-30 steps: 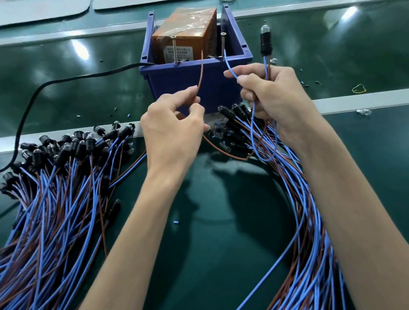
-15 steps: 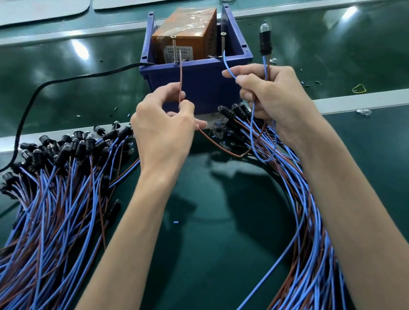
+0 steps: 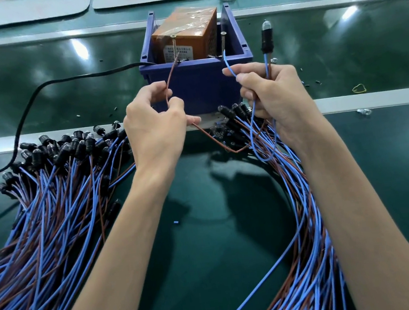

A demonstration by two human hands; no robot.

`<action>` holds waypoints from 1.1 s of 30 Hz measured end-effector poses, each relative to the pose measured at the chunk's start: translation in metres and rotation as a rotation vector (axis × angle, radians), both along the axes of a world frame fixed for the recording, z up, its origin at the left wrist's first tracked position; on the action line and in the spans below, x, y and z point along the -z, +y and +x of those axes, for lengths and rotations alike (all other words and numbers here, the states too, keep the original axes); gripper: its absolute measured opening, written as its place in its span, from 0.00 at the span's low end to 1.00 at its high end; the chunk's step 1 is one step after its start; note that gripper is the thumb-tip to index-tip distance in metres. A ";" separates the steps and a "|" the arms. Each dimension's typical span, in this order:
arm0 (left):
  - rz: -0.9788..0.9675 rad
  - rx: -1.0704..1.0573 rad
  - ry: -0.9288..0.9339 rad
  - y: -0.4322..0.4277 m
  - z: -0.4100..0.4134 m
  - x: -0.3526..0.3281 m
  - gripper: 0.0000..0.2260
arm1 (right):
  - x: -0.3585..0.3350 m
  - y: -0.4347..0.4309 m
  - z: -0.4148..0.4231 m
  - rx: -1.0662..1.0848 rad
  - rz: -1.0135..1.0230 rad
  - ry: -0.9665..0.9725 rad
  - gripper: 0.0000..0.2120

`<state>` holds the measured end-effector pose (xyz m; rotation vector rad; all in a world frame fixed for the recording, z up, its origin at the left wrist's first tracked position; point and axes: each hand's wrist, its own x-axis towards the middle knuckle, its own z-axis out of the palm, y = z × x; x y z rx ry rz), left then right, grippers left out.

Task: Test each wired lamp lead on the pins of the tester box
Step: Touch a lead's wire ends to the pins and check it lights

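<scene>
My left hand pinches the brown wire between thumb and forefinger, the other fingers curled under. The wire runs up from my fingertips to the left screw pin of the orange tester box, which sits in a blue bin just beyond both hands. My right hand pinches the blue wire the same way, its tip up at the right screw pin; I cannot tell whether either tip truly touches. The same hand grips the lead's stem, so the black lamp holder with its clear bulb stands upright above my knuckles. A heap of leads lies outside my left forearm, and another heap lies under my right wrist. A black cable enters the bin beyond my left hand.
</scene>
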<state>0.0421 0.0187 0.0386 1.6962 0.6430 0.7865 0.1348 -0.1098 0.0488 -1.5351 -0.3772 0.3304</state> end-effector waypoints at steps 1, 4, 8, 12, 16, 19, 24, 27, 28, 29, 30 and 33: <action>-0.006 -0.003 -0.003 0.000 0.000 0.000 0.11 | 0.000 0.000 0.000 -0.001 0.001 0.000 0.12; -0.032 -0.023 -0.021 0.001 0.000 0.000 0.11 | 0.000 -0.001 0.000 -0.002 0.006 0.004 0.12; -0.051 -0.038 -0.030 0.004 0.001 0.000 0.11 | 0.000 0.000 0.000 -0.008 0.007 -0.003 0.11; -0.057 -0.045 -0.033 0.006 0.001 0.000 0.10 | -0.001 0.000 0.000 -0.021 0.009 -0.017 0.12; -0.073 -0.046 -0.038 0.007 0.002 0.000 0.10 | -0.001 0.001 0.001 0.009 0.006 -0.009 0.12; -0.084 -0.046 -0.039 0.007 0.002 0.000 0.10 | 0.000 0.001 0.002 0.039 0.005 0.009 0.12; -0.096 -0.047 -0.034 0.008 0.002 0.001 0.11 | 0.002 0.003 0.005 0.081 0.022 0.044 0.13; -0.099 -0.049 -0.036 0.008 0.002 0.000 0.12 | 0.003 0.003 0.006 0.093 0.041 0.051 0.13; -0.099 -0.049 -0.037 0.008 0.002 0.000 0.12 | 0.003 0.003 0.005 0.092 0.043 0.051 0.13; -0.100 -0.050 -0.039 0.008 0.002 0.000 0.12 | 0.003 0.003 0.005 0.092 0.043 0.051 0.13; -0.102 -0.050 -0.040 0.008 0.002 0.001 0.12 | 0.003 0.003 0.005 0.095 0.042 0.050 0.13; -0.114 -0.053 -0.038 0.009 0.002 0.001 0.11 | 0.003 0.001 0.007 0.130 0.040 0.049 0.13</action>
